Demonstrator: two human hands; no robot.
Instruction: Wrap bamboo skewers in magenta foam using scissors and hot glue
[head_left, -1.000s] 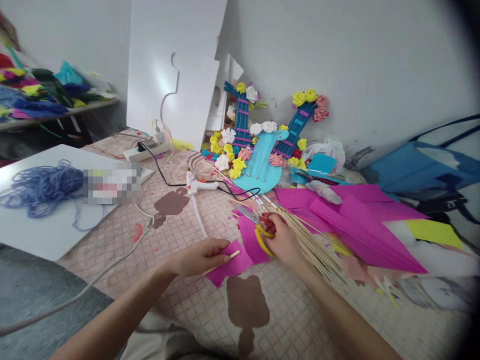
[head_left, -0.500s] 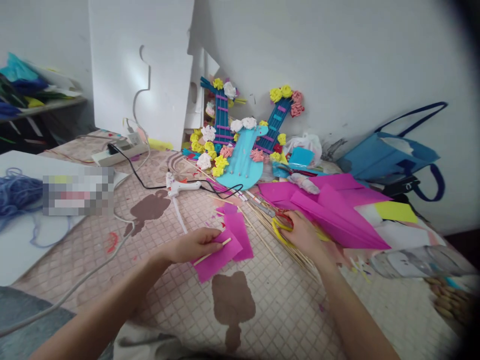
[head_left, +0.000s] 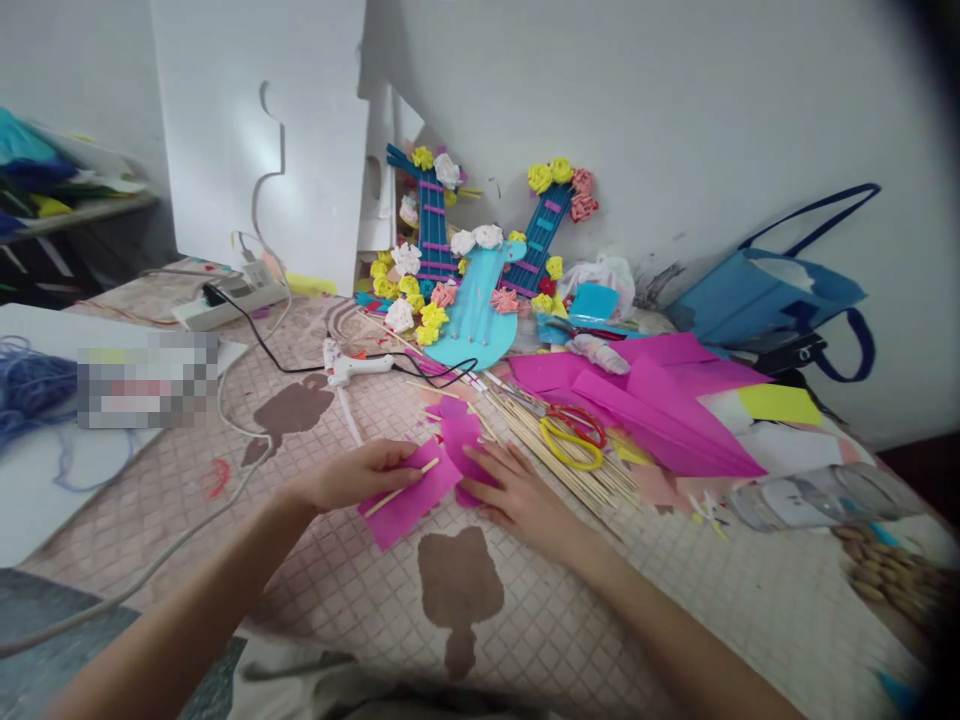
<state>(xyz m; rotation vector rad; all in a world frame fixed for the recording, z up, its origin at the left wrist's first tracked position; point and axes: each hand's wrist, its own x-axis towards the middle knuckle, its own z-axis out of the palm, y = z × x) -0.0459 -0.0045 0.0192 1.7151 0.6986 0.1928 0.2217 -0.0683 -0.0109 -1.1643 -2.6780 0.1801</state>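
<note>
My left hand [head_left: 367, 474] pinches a magenta paper piece [head_left: 411, 508] together with a thin wooden stick [head_left: 427, 467] lying across it. Beside it on the table is a second magenta paper piece [head_left: 459, 432], and the outstretched fingers of my right hand [head_left: 521, 498] rest on its right edge. That hand grips nothing. The scissors [head_left: 571, 450], with red and yellow handles, lie on a bundle of wooden sticks [head_left: 551, 455] right of the paper. A white glue gun [head_left: 356, 364] stands behind my left hand.
Large magenta sheets [head_left: 652, 410] spread at the right, near a clear plastic jar [head_left: 817, 497]. Paper-flower guitar decorations [head_left: 472, 310] lean at the back wall. A power strip [head_left: 232, 300] and white cable [head_left: 225, 520] lie left. A blue bag [head_left: 772, 310] stands back right.
My right hand has let go of the scissors, leaving them on the sticks, and moved left onto the second magenta paper piece. My left hand keeps its pinch. The view has shifted slightly.
</note>
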